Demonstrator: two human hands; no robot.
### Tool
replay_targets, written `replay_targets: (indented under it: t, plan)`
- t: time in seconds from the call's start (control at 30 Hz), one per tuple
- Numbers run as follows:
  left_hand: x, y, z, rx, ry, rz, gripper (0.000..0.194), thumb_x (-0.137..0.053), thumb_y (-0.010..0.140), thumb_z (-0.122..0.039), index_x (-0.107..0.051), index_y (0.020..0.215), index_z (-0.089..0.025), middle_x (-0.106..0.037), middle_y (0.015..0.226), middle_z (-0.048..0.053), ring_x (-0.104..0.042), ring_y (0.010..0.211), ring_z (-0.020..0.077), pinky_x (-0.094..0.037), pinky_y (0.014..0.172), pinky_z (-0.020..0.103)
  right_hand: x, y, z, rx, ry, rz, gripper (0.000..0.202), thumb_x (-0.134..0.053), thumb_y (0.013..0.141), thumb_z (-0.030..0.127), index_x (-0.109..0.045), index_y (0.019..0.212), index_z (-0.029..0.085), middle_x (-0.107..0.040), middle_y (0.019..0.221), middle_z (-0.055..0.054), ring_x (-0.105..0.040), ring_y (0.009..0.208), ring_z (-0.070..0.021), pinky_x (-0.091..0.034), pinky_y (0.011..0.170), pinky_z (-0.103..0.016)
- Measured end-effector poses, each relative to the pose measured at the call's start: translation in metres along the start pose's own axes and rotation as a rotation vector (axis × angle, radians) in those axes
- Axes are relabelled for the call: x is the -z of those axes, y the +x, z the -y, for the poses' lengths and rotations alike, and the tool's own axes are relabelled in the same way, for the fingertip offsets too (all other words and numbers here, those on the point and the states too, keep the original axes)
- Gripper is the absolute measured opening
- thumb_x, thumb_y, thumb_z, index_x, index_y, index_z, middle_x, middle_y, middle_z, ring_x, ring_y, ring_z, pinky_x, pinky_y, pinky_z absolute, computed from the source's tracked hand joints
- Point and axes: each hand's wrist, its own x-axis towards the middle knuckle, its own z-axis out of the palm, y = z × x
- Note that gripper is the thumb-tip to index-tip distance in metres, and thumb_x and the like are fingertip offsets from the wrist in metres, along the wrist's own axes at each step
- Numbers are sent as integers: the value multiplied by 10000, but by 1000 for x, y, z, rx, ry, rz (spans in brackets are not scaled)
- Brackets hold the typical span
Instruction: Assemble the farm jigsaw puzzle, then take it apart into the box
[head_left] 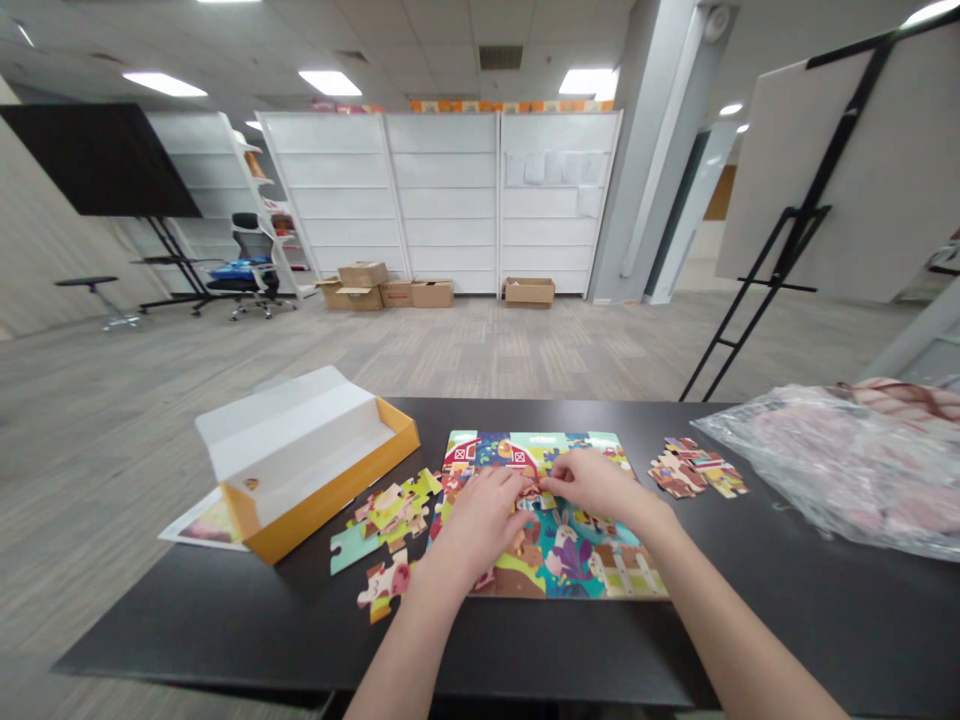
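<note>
A colourful farm-scene puzzle board (562, 570) lies flat on the black table in front of me. My left hand (487, 515) rests palm down over its left half, fingers stretched out and thumb apart. From the right, my right hand (589, 485) reaches to the middle of the board, with thumb and fingertips pinched on a small puzzle piece (531, 490) that they partly cover. Loose puzzle pieces (397, 515) are heaped left of the board, with a pig-face piece (386, 582) nearer to me. A smaller pile of pieces (694, 467) sits to the right.
An open yellow box (330, 505) with a white inside stands at the left, over a printed sheet (202, 525). Clear plastic bags (847, 460) with pinkish contents cover the table's right end. Beyond the table are cardboard boxes (529, 291), shelves and a board stand (780, 250).
</note>
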Motion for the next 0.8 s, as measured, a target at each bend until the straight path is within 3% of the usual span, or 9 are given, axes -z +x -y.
replay_targets:
  t: [0.4,0.6,0.8]
  plan:
    - [-2,-1,1,5,106,22,242,-607,938,-234,-664,1172,-221,-674,1283,59,-579,1195,257,-436,1063,441,1,-3,9,-28,-89,-18,313,-592,892,421,-697,691,205,-736,714,-78,-661,654,-209,-362,582,-283]
    - [-6,-1,5,10,122,26,262,-530,974,-221,-645,1210,-221,-660,1307,60,-562,1229,240,-410,1090,432,2,-3,9,-22,-69,-49,276,-634,866,466,-712,808,207,-737,787,-81,-667,709,-217,-391,608,-279]
    - [-8,-1,4,23,155,15,278,-528,978,-225,-629,1237,-221,-660,1307,46,-565,1218,244,-413,1083,434,6,-4,14,109,-34,-30,164,-609,896,292,-751,942,224,-759,899,-75,-686,851,-224,-445,752,-282]
